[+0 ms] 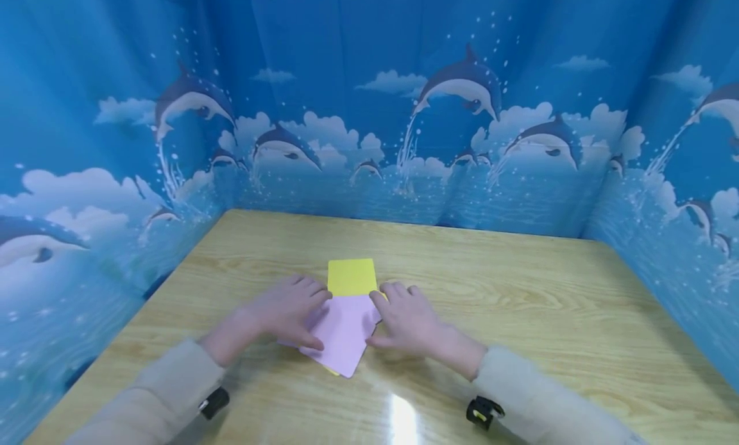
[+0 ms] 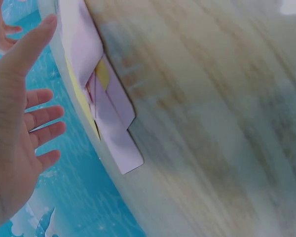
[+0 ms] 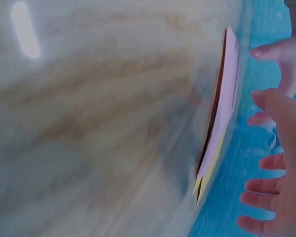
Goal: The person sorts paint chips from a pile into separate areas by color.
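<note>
A loose pile of lilac and yellow cards lies on the table, its pieces overlapping at different angles. A lilac card (image 1: 340, 336) is on top, and a yellow card (image 1: 351, 277) sticks out at the far side. My left hand (image 1: 291, 310) is at the left edge of the pile, fingers spread and relaxed. On the right edge is my right hand (image 1: 407, 320), its fingers loosely bent and apart. Neither hand grips a card; both wrist views show bare palms. In the left wrist view, more lilac cards (image 2: 119, 143) fan out from under the top one.
The wood-grain table (image 1: 519, 304) spreads around the pile on every side. A blue curtain (image 1: 346, 79) printed with dolphins hangs behind the table and along both sides. Bright light reflects off the tabletop near the front.
</note>
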Demonstrator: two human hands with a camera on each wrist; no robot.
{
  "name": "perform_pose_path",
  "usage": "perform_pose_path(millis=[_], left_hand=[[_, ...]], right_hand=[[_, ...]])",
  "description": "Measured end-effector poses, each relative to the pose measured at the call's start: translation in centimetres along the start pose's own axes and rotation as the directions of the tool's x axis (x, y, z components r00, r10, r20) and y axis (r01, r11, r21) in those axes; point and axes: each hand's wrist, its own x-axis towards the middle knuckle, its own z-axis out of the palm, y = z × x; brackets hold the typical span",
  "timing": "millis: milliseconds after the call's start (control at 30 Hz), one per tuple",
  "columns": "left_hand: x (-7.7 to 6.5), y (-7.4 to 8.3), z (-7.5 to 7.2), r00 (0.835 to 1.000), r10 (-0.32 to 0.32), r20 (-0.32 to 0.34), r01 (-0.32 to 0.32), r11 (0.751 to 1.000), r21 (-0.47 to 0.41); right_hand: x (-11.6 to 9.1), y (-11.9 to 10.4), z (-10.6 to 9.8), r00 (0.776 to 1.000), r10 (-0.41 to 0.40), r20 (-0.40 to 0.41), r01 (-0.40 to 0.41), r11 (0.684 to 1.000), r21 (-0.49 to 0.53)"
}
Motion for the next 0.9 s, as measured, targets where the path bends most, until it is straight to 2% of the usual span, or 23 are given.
perform_pose_path(millis=[233,400,600,900], left_hand=[[0.1,0.1,1.1,0.998,0.048,0.033,-0.048,0.999,-0.003],[-0.1,0.3,1.6,0.995,0.084,0.062,-0.083,0.996,-0.007],[-0.3,0.5,2.0,0.992,0.067,0.106,-0.064,0.998,-0.024],[-0.2,0.4,2.1,0.992,0.081,0.094,-0.080,0.997,-0.012]], right_hand=[[0.8,-2.3,0.3,0.992,-0.030,0.119,0.028,1.000,0.013],[1.2,-3.5,0.8,0.984,-0.059,0.169,0.053,0.998,0.039],[1.4,-4.2,1.3,0.981,-0.075,0.177,0.076,0.997,0.002],[1.5,-4.6,1.5,0.976,-0.060,0.211,0.060,0.998,0.010]])
